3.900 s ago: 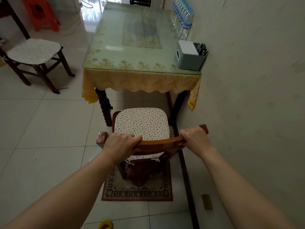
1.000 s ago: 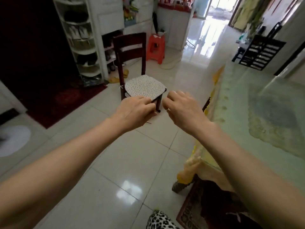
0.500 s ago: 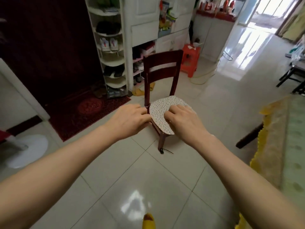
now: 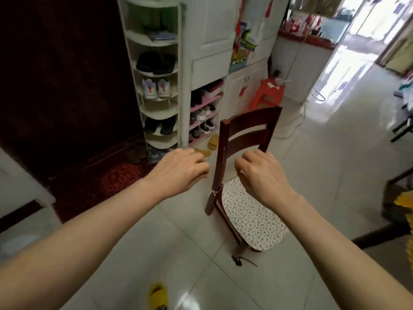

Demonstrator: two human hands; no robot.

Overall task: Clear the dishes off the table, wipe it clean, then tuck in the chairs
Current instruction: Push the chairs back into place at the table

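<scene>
Two hands out front, both loosely curled, neither gripping anything; tiled floor [image 4: 138, 249] spreads beneath both arms; white shelf unit [image 4: 156, 86] with pairs of shoes stands beyond the left hand [image 4: 178, 170], up and slightly left of it; dark red rug [image 4: 96, 186] lies on the floor left of the left hand; dark wooden chair [image 4: 243, 139] stands out on the open floor, its near back post between the two hands, backrest slats just above the right hand [image 4: 260, 173]; right hand hovers in front of the lower backrest over the rear of the seat, contact with the wood not clear; floral seat cushion [image 4: 250, 218] sits below and right of the right hand, tied to the post with a white string; orange plastic stool [image 4: 267, 95] stands well beyond the right hand; yellow slipper [image 4: 157, 295] shows at the bottom edge, below the left forearm.
</scene>
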